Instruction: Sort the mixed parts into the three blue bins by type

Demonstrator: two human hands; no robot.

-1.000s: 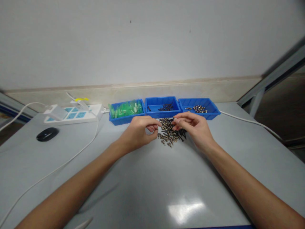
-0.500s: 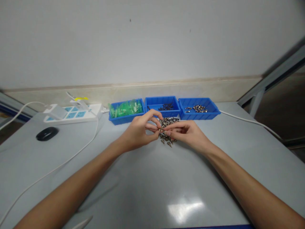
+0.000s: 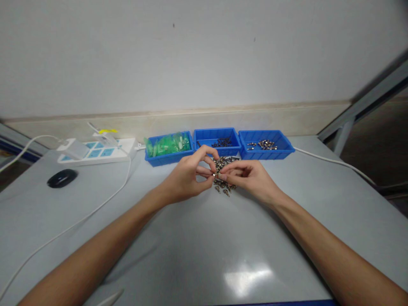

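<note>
My left hand (image 3: pixel 188 176) and my right hand (image 3: pixel 255 176) meet fingertip to fingertip above a pile of small metal fittings (image 3: pixel 226 192) on the table. Between them is a small shiny metal part (image 3: pixel 215 174), pinched by the thumb and fingers of both hands. It is too small to name exactly, and the fingertips cover most of it. The index finger of my left hand arches over the pile. Much of the heap, a mix of silvery and dark pieces, is hidden behind my right fingers.
Behind the pile stand three blue bins: one with green plastic bags (image 3: pixel 170 144), one with dark screws (image 3: pixel 223 143), one with silvery metal parts (image 3: pixel 267 145). A white power strip (image 3: pixel 124 151), black mouse (image 3: pixel 62 178) and white cable (image 3: pixel 92 216) lie to the left.
My right index fingertip has lifted slightly, and the small part between the hands has turned a little. Both hands otherwise keep their place over the pile.
</note>
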